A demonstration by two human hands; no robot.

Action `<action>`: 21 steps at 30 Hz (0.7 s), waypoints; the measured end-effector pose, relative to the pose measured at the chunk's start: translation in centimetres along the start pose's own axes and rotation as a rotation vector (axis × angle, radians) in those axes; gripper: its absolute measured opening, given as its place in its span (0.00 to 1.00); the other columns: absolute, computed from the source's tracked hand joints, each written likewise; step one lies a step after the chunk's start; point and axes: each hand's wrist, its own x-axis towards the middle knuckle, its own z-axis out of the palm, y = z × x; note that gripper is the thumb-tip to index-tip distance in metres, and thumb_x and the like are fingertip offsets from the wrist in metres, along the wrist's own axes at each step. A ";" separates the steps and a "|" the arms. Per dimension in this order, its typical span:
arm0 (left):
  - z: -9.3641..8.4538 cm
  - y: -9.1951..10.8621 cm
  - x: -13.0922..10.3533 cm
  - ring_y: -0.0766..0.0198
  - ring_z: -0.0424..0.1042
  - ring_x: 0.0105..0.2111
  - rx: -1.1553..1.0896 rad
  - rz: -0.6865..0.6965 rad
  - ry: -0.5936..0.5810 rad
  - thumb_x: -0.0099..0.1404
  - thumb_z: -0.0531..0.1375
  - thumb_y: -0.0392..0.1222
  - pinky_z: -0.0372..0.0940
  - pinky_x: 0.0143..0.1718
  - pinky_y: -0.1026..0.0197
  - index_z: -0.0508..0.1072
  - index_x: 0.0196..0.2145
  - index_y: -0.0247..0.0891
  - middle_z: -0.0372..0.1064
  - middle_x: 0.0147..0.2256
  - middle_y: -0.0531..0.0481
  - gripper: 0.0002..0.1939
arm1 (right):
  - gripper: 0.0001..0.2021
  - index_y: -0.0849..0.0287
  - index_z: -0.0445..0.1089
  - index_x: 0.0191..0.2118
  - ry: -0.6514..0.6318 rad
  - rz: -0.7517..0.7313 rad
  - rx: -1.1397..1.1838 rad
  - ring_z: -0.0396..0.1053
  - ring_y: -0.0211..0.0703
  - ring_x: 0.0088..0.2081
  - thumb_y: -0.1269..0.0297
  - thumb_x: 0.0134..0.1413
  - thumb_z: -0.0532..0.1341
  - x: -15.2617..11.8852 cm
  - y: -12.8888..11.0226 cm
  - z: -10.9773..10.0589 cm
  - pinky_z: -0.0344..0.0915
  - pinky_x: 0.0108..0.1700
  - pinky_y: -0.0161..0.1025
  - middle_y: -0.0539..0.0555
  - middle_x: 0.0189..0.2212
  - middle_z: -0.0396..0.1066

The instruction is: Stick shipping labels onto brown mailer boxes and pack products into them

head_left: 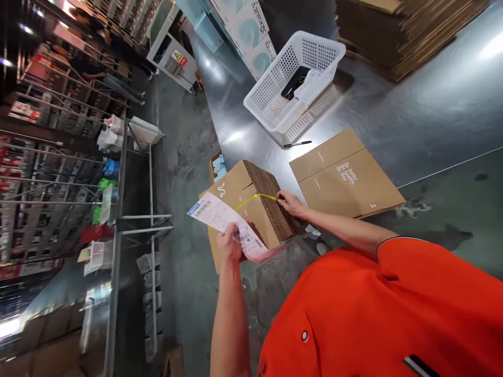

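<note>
My left hand [229,245] is closed on a long strip of printed shipping labels [220,213], with the thumb lying on top. The strip runs across a bundle of folded cardboard boxes [255,193], and its lower end curls away from the bundle. A yellow strap [247,201] goes round the bundle. My right hand [290,203] is closed at the strap, with its fingers against the stacked cardboard edges. Right of the bundle, a flat cardboard box [348,175] with white lettering lies on the metal table [416,115].
A white plastic basket [263,107] holding a dark item stands on the table, with a black pen [297,144] near it. Stacked cardboard [408,39] and printed white boxes [251,31] stand further back. Storage racks [78,178] and two people are on the left.
</note>
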 end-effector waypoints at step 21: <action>-0.5 -1.0 0.0 0.54 0.78 0.27 -0.068 -0.038 -0.107 0.46 0.72 0.51 0.72 0.29 0.58 0.76 0.33 0.35 0.76 0.24 0.48 0.21 | 0.10 0.60 0.66 0.26 0.038 0.194 -0.085 0.65 0.37 0.30 0.67 0.60 0.56 2.3 -1.4 -1.1 0.62 0.35 0.35 0.50 0.25 0.68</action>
